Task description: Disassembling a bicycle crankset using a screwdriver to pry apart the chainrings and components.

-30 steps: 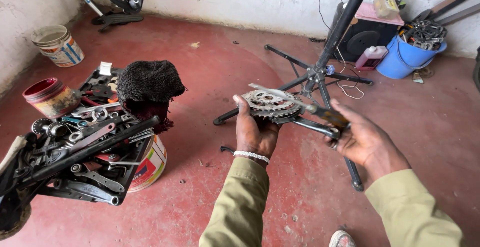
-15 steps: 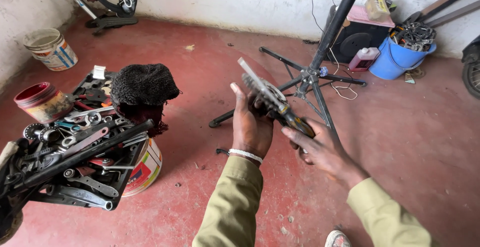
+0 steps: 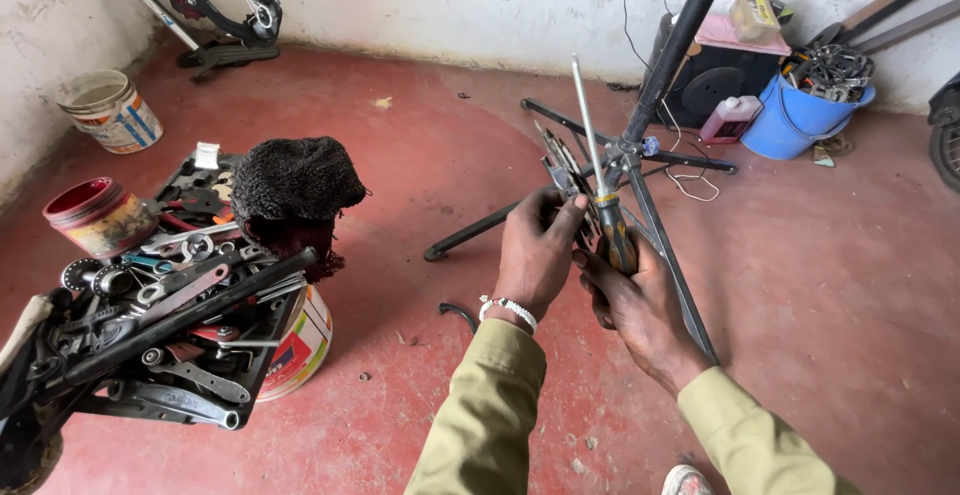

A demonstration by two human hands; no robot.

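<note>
My left hand [image 3: 535, 250] grips a toothed metal sprocket cluster [image 3: 556, 170], now turned edge-on so only its thin rim shows above my fingers. My right hand [image 3: 640, 300] holds a screwdriver [image 3: 596, 160] by its dark handle with an orange band, the long steel shaft pointing up and slightly left, close beside the sprocket. Both hands are pressed together in front of me above the red floor. A white bead bracelet circles my left wrist. Both sleeves are olive.
A black repair stand [image 3: 650, 85] with spread legs rises just behind my hands. A tray of wrenches and tools [image 3: 170, 295] with a dark woolly cloth [image 3: 295, 180] sits left on a paint tin. A blue bucket [image 3: 800, 120], a pink bottle [image 3: 728, 120] and a white pail [image 3: 110, 110] stand near the walls.
The sprocket cluster went from lying flat, teeth visible, to standing edge-on. My right hand swung the screwdriver upright beside it and both hands closed together.
</note>
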